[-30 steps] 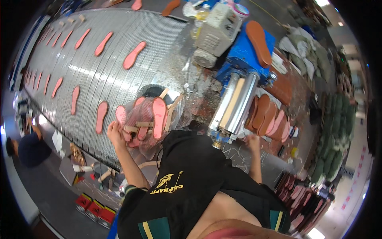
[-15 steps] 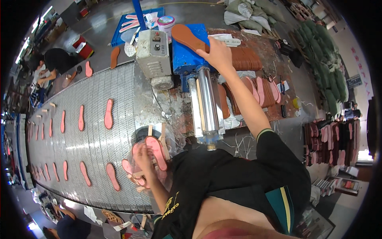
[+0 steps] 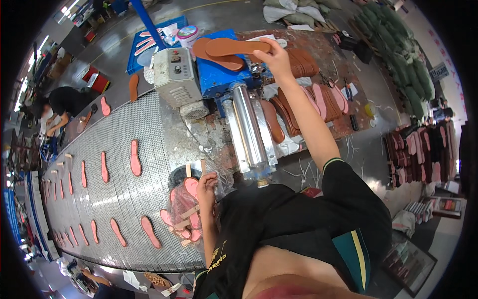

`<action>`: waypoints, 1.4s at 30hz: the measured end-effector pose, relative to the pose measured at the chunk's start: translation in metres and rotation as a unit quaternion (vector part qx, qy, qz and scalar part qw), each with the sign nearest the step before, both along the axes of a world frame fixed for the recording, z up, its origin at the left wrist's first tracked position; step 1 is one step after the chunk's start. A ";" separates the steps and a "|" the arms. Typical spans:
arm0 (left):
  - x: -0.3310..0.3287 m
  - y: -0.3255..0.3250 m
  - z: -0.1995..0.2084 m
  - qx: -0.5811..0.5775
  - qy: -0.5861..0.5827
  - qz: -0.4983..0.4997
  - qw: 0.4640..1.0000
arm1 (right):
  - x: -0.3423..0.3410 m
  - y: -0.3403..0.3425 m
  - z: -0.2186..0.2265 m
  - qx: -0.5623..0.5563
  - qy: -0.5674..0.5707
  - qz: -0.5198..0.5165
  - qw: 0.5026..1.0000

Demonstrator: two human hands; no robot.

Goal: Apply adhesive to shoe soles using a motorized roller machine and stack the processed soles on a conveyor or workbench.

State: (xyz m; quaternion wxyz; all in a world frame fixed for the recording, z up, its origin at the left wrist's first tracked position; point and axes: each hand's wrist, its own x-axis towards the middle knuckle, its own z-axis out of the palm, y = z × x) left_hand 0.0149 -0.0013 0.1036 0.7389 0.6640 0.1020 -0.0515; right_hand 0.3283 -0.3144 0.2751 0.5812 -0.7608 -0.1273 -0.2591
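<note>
My right hand (image 3: 275, 59) grips the narrow end of a brown shoe insole (image 3: 234, 47). This insole lies across a second brown insole (image 3: 226, 63) on top of the blue roller machine (image 3: 211, 82). Lower down, my left hand (image 3: 206, 188) has its fingers curled at the edge of a clear plastic bag (image 3: 185, 205). Under the film are several pink insoles (image 3: 191, 187) with tan strips, at the right end of the mesh conveyor (image 3: 119, 194). The left fingertips are small and partly hidden by the film.
Pink insoles (image 3: 134, 157) lie in two rows along the conveyor. A grey control box (image 3: 174, 74) and metal rollers (image 3: 249, 127) stand between the conveyor and stacks of brown insoles (image 3: 298, 64). A rack of insoles (image 3: 416, 159) is at the right; co-workers are at the left.
My left hand has moved right from the pink insoles to the bag's edge, and film now covers more of them. My right hand now holds one brown insole across another on the machine.
</note>
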 end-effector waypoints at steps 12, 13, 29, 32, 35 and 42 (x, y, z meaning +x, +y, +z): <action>0.066 -0.018 0.047 0.185 -0.010 -0.182 0.966 | -0.173 -0.142 -0.124 0.305 0.238 -0.217 0.896; 0.080 -0.020 0.055 0.186 -0.028 -0.207 0.960 | -0.177 -0.115 -0.126 0.215 0.217 -0.229 0.924; 0.146 -0.027 0.112 0.444 -0.258 -0.316 0.797 | -0.310 -0.106 -0.314 0.044 0.410 -0.081 0.907; 0.141 0.004 0.102 0.488 -0.256 -0.291 0.782 | -0.363 -0.126 -0.376 -0.044 0.584 -0.040 0.810; 0.136 0.034 0.093 0.459 -0.238 -0.294 0.804 | -0.417 -0.159 -0.437 -0.205 0.610 0.030 0.765; 0.101 0.137 0.035 0.020 0.043 -0.157 0.987 | -0.387 -0.145 -0.392 -0.290 0.579 0.161 0.745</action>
